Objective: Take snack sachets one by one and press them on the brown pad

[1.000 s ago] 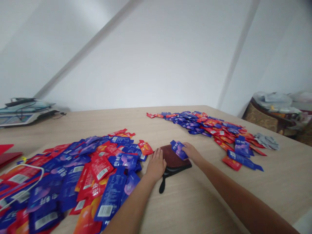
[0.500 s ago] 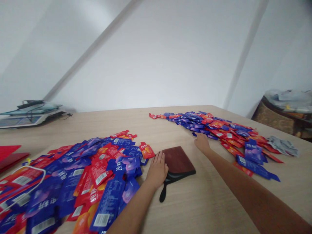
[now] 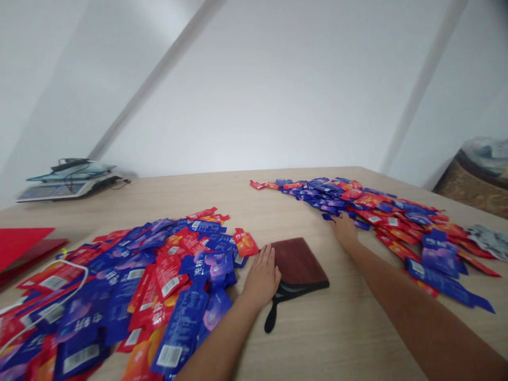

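Note:
My left hand [image 3: 262,275] lies flat, fingers stretched, on the left edge of a dark brown zip pouch or wallet [image 3: 299,262] with a black border and a black loop strap [image 3: 270,316]. Farther off, my right hand [image 3: 344,231] has its fingers bent down over a blue packet [image 3: 362,225] at the near edge of the far pile; how firmly they grip is hard to see. That pile of red and blue packets [image 3: 367,199] stretches to the right. Left of my left hand spreads another heap of red and blue packets [image 3: 166,264], printed with fruit and barcodes.
A flat scale-like device [image 3: 59,190] with a cable and items on top stands at the far left. Red folders or bags [image 3: 24,246] lie in front of it. A white cord handle [image 3: 79,288] crosses the left heap. A patterned chair [image 3: 472,177] stands beyond the table's right edge.
The view has turned slightly left, so everything sits farther right. Both hands keep nearly the same places, the left on the pouch and the right at the far pile's edge.

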The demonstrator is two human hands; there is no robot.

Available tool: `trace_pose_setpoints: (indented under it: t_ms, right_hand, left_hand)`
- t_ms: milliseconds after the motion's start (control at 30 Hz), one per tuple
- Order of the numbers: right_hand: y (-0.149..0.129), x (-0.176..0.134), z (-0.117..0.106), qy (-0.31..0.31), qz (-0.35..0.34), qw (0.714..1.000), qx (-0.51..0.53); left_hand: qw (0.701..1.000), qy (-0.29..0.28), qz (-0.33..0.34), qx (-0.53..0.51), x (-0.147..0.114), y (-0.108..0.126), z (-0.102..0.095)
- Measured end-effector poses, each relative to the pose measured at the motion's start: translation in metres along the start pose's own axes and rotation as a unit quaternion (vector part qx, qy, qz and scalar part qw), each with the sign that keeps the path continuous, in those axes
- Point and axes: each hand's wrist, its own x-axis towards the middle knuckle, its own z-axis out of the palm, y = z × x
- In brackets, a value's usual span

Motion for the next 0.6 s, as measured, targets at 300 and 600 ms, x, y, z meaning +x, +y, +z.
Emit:
trace_pose_setpoints:
  t_ms: [300, 600]
  right_hand:
    - [-0.023, -0.050, -0.014, -0.016, -0.095, 0.995, 0.008]
    - [-0.033, -0.079, -0.025, -0.078, -0.158, 0.983, 0.044]
  left_hand:
    - [1.000, 0.003, 0.013, 0.006, 0.002, -0.004, 0.002]
    - [0.999, 0.020, 0.018, 0.037, 0.003, -0.002, 0.003]
